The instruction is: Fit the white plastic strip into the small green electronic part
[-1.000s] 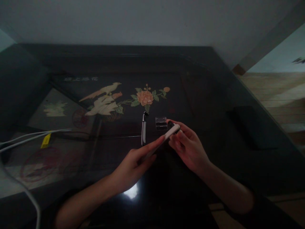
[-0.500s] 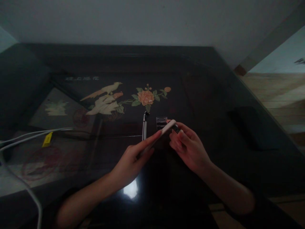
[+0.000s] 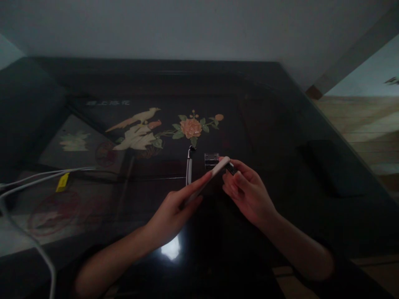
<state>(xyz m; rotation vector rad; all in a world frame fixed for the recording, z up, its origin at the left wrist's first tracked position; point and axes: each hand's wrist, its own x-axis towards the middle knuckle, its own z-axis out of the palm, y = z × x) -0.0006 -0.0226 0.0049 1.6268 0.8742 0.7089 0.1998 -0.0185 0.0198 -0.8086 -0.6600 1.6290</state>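
Observation:
My left hand [image 3: 173,211] is closed around a slim white object [image 3: 220,166], pale-edged and held tilted, its far end pointing up to the right. At that far end, my right hand [image 3: 246,189] pinches a small dark piece [image 3: 231,168] between thumb and fingers. The dark piece touches or sits very close to the white object; whether they are joined, I cannot tell. Just beyond the hands lies a small clear plastic case [image 3: 212,157]. Left of it rests a slender white-and-dark handle [image 3: 189,168] with a shiny bent neck, its near end hidden behind my left hand.
The glossy dark table [image 3: 264,232] bears an inlaid bird [image 3: 140,116] and flower [image 3: 190,127]. White cables [image 3: 34,245] with a yellow tag [image 3: 62,182] run along the left. A flat black rectangular object [image 3: 335,168] lies at right. A wall [image 3: 162,29] stands behind.

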